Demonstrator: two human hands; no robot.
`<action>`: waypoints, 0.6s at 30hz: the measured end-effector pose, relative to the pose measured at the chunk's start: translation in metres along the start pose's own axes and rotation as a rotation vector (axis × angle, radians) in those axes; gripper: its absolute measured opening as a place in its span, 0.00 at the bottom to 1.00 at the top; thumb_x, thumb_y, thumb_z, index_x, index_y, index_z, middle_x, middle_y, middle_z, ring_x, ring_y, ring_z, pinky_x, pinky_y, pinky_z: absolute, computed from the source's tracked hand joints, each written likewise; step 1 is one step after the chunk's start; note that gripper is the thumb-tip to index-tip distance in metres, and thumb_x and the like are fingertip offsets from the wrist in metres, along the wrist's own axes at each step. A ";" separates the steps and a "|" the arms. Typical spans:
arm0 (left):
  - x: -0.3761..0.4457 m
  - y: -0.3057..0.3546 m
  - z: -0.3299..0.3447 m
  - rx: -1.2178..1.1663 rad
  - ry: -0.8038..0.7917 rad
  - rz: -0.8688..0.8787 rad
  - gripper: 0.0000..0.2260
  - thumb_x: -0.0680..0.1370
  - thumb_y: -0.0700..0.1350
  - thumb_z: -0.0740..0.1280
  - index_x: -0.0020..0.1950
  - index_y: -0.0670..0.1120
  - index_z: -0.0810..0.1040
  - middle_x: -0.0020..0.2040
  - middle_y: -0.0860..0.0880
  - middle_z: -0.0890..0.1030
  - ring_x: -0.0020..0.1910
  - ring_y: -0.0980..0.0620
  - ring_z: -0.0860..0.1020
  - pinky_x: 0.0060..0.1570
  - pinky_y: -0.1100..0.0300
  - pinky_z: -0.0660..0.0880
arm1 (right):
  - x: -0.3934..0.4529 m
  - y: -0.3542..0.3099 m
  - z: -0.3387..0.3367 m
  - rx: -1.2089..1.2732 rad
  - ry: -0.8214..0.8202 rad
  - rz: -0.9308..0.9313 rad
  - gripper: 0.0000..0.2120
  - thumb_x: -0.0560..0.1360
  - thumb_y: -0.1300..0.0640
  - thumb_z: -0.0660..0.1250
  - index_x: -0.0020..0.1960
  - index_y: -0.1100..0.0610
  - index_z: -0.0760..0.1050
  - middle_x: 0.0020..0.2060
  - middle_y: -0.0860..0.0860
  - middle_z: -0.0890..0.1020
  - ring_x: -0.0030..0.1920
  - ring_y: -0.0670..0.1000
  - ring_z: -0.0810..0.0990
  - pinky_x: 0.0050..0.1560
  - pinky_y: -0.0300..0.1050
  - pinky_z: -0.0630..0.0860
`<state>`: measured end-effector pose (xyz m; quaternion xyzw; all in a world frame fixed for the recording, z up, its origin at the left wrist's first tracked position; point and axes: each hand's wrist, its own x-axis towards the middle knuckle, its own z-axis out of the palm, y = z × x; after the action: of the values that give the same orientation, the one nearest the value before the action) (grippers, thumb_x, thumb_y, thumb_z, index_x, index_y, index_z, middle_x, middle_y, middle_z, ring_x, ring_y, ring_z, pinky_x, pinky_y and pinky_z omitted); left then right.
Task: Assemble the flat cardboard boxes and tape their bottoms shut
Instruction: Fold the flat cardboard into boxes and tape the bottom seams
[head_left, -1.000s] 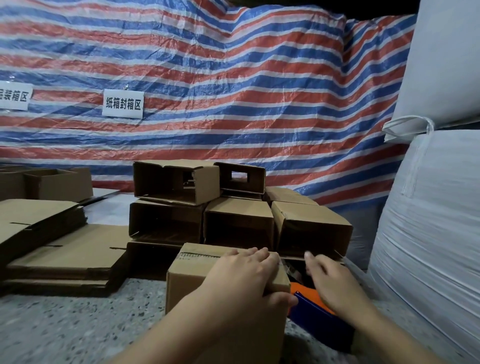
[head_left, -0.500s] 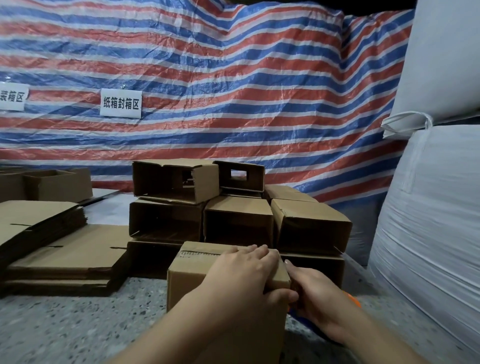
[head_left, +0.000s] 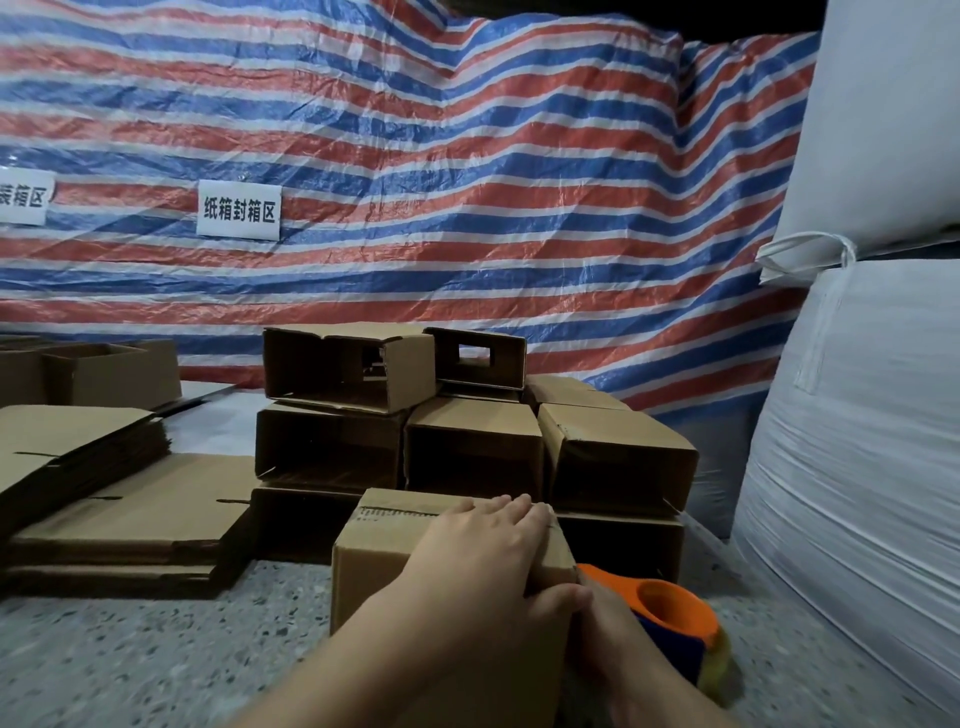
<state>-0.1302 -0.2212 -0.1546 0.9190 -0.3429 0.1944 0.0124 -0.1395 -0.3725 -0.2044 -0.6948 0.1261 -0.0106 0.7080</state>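
Observation:
A small assembled cardboard box stands on the speckled surface close in front of me. My left hand lies over its top, fingers spread across the closed flaps and thumb hooked over the near right corner. My right hand sits low beside the box's right side, partly hidden by my left arm, and grips an orange and blue tape dispenser raised next to the box corner.
Several assembled boxes are stacked on their sides right behind. Flat cardboard blanks are piled at the left. Big white sacks close off the right. A striped tarp hangs behind.
My right hand reached down to the tape dispenser beside the box, took hold of it and lifted it up to the box's right corner. My left hand stayed on the box top.

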 end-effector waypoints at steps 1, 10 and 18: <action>0.000 -0.001 0.000 -0.001 -0.002 0.003 0.40 0.75 0.73 0.49 0.80 0.51 0.51 0.80 0.50 0.56 0.79 0.51 0.54 0.75 0.53 0.51 | -0.001 0.000 0.000 -0.017 -0.021 0.027 0.15 0.82 0.52 0.63 0.46 0.61 0.81 0.33 0.57 0.85 0.43 0.58 0.82 0.39 0.47 0.75; 0.002 -0.005 0.000 -0.065 0.022 0.017 0.48 0.70 0.78 0.38 0.81 0.47 0.45 0.80 0.48 0.58 0.78 0.52 0.57 0.73 0.55 0.55 | -0.009 -0.021 -0.016 -0.067 0.024 -0.456 0.23 0.79 0.38 0.50 0.66 0.46 0.71 0.66 0.47 0.74 0.68 0.49 0.71 0.67 0.47 0.67; -0.001 -0.001 -0.004 -0.144 0.061 0.004 0.41 0.72 0.72 0.35 0.81 0.52 0.43 0.80 0.51 0.58 0.78 0.54 0.57 0.73 0.55 0.56 | -0.010 -0.008 0.013 0.067 -0.233 -0.421 0.36 0.69 0.27 0.49 0.76 0.34 0.58 0.72 0.40 0.69 0.68 0.43 0.68 0.60 0.40 0.71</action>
<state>-0.1318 -0.2196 -0.1516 0.9087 -0.3572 0.1971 0.0888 -0.1452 -0.3577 -0.1946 -0.6786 -0.1042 -0.0820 0.7225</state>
